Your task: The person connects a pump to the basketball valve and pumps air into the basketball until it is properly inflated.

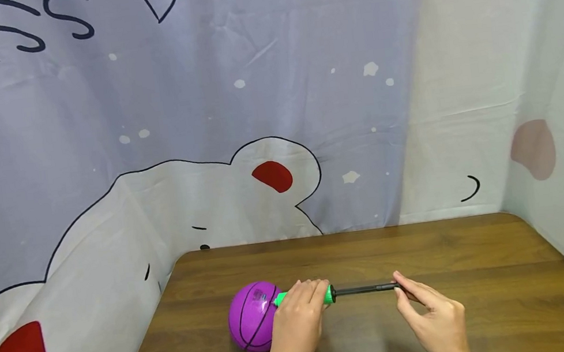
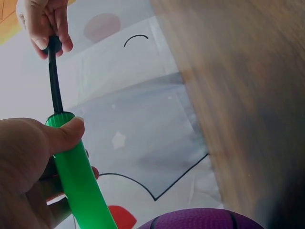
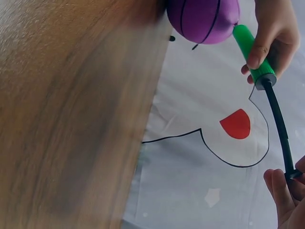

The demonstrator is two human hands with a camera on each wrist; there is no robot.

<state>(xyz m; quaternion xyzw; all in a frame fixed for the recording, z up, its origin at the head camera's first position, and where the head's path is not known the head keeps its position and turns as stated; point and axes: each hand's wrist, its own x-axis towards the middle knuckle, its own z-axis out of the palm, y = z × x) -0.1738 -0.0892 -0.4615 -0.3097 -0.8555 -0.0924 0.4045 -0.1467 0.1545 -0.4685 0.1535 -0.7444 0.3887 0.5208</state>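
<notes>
A purple ball with black basketball lines sits at the left of the table. The tip of a green hand pump meets its side. My left hand grips the pump's green barrel, fingers wrapped over it, just right of the ball. Out of the barrel's right end runs a long black rod. At the rod's far end my right hand pinches the dark handle between thumb and fingers. In the left wrist view only the ball's upper edge shows.
The brown wooden table spreads under both hands. Behind it and at its sides hangs a printed cloth with bear outlines, stars and red patches, meeting the table's edges.
</notes>
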